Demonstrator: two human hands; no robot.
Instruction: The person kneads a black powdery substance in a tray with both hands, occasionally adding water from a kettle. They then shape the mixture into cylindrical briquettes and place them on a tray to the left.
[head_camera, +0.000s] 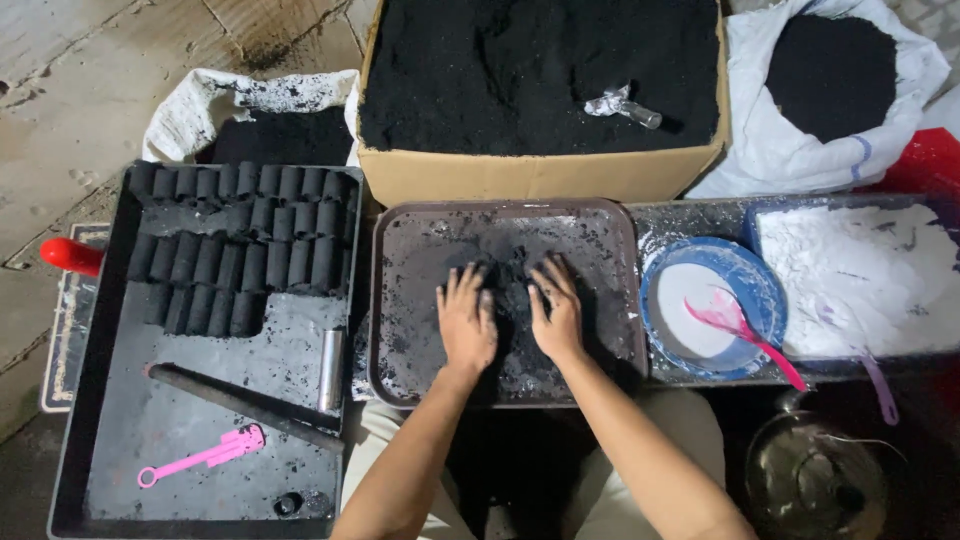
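Behind the desk stands a brown cardboard box (540, 175) filled with black powder, a white sack (790, 150) of the same beside it. Left, a long black tray (100, 420) holds rows of dark cylinders (240, 250). On the middle tray (400, 300), both the left hand (466, 320) and right hand (556, 312) press a black powder heap (510, 290), fingers spread flat, gripping nothing. Right, a blue bowl (745, 270) holds white powder.

- Left hand (467, 320): palm down, fingers spread and pointing away from the body, tips blackened.
- Right hand (556, 312): palm down, fingers slightly curled, pointing away, also blackened.
- Hands side by side, close, narrow gap between them, not touching.
- Both grips open, flat, nothing clasped.
- Forearms bare, rising from bottom edge and converging toward the hands.
- Wrists roughly straight.
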